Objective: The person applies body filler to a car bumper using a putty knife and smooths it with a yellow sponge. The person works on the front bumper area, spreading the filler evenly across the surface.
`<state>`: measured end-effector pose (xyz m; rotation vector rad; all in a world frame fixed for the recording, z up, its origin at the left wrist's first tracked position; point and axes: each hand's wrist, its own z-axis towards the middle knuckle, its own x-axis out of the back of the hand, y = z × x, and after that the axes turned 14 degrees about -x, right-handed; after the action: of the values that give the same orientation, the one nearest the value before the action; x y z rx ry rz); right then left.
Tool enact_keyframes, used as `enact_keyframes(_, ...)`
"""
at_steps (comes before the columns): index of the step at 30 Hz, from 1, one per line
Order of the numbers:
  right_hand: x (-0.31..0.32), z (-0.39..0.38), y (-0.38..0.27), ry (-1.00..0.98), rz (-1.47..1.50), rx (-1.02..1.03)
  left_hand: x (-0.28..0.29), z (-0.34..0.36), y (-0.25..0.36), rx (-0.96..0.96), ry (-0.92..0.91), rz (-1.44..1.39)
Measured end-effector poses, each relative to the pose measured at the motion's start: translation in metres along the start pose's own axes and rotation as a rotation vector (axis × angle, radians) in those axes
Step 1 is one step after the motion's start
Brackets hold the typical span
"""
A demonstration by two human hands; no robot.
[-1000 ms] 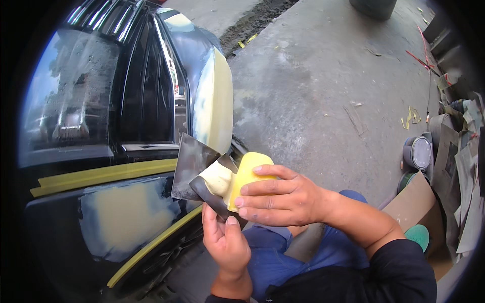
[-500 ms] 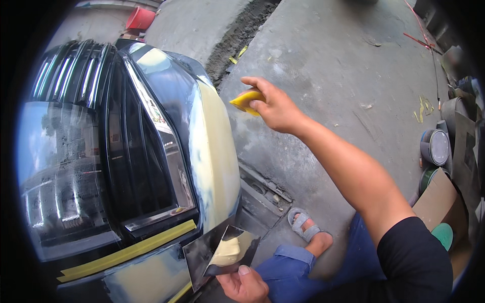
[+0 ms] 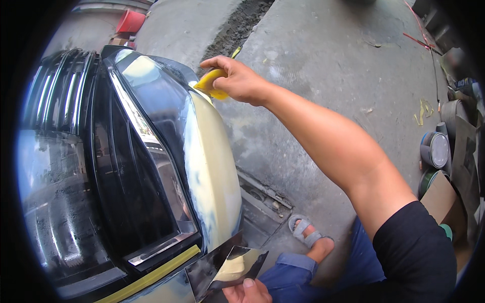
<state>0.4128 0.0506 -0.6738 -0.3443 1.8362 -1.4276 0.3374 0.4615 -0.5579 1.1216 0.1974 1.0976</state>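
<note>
My right hand (image 3: pixel 236 81) pinches a flexible yellow spreader (image 3: pixel 213 85) between thumb and fingers. The spreader's edge is at the far end of a cream filler strip (image 3: pixel 214 156) on the dark car body panel; whether it touches cannot be made out. Low in view, my left hand (image 3: pixel 248 292) grips a dark flat plate (image 3: pixel 207 267) by its near edge. A lump of cream filler (image 3: pixel 231 268) lies on that plate, which also carries a scraper-like dark sheet (image 3: pixel 257 257). Yellow masking tape (image 3: pixel 151 272) runs along the car below the side window (image 3: pixel 136 177).
Paint cans (image 3: pixel 435 149) and cardboard (image 3: pixel 439 202) stand along the right side. A red bucket (image 3: pixel 131 21) sits at the far left. A dirt-filled trench (image 3: pixel 237 25) cuts through the concrete floor (image 3: pixel 323 76). My sandalled foot (image 3: pixel 309 231) is beside the car.
My right hand has moved left and slightly up with the spreader, from over the floor to the car panel's far edge. My left hand still holds the plate, shifted slightly downward.
</note>
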Motion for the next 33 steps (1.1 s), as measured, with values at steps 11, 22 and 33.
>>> enact_keyframes(11,-0.024,-0.049,0.013,0.072,-0.124,0.035,0.0,0.003,0.0,-0.019,0.041,-0.042)
enact_keyframes(22,-0.068,-0.133,0.04,0.177,-0.086,0.145,0.015,-0.008,0.008,-0.071,0.116,-0.054)
enact_keyframes(33,-0.118,-0.216,0.069,0.279,-0.092,0.254,0.038,-0.035,0.019,-0.144,0.192,-0.035)
